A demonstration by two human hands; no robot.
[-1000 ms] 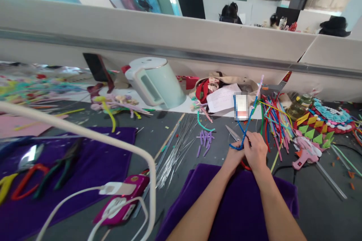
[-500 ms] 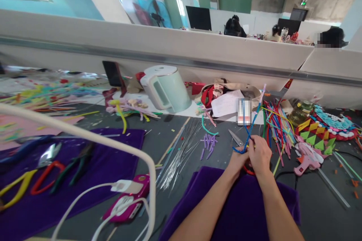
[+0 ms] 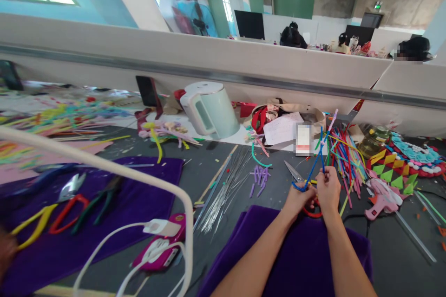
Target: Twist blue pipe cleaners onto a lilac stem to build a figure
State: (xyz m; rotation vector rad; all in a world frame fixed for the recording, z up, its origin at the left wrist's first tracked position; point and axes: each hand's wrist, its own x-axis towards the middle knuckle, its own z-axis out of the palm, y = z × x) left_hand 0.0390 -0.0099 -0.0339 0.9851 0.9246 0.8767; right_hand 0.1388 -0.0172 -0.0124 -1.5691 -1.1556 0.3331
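Observation:
My left hand [image 3: 298,199] pinches the lower, bent end of a blue pipe cleaner [image 3: 315,163]. Its strands rise and cross, and a pale purple tip [image 3: 335,115] shows at the top. Close on the right, my right hand [image 3: 329,188] is closed on another strand of it. Scissors [image 3: 294,171] lie just behind and under my hands, blades pointing away, handles partly covered. Beneath my forearms is a folded purple cloth [image 3: 258,241]. Short purple pipe cleaner pieces [image 3: 259,176] are to the left of my hands.
Thin metal wires [image 3: 226,190] and a kettle [image 3: 216,111] stand left of centre. Coloured pipe cleaners [image 3: 348,162] and a pink glue gun [image 3: 381,199] lie right. A white cable arm [image 3: 139,174] crosses pliers [image 3: 71,188] and a pink power bank [image 3: 160,246]. Another person's hand [image 3: 7,250] shows at left.
My right hand has moved slightly up and away from my left, and the blue strands have spread. The view has shifted a little left. Another person's hand has appeared at the left edge.

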